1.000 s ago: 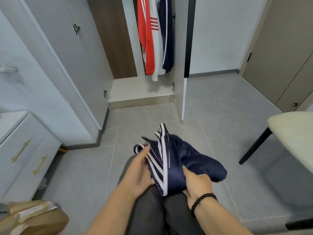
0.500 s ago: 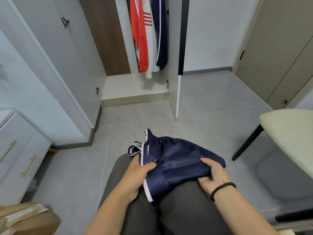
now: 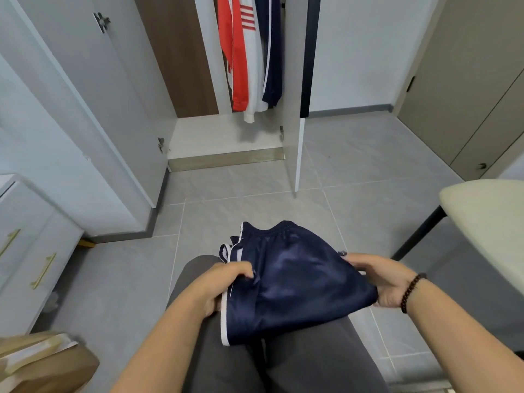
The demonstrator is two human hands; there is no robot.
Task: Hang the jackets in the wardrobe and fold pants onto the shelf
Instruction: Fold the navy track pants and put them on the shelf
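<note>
Navy pants, no legible label, gripped by left hand and right hand.

Folded navy pants held on a lap, facing an open wardrobe.

Seen from above: shiny navy pants with white side stripes, folded into a compact bundle on grey-trousered thighs. Left hand gripping the striped left edge, fingers curled over it; right hand, beaded bracelet at the wrist, pinching the right edge. Ahead, across grey floor tiles, both wardrobe doors swung wide, a red-and-white jacket and a navy jacket hanging side by side inside. White drawers with gold handles at far left, a pale chair seat at right, a cardboard box at lower left.
</note>
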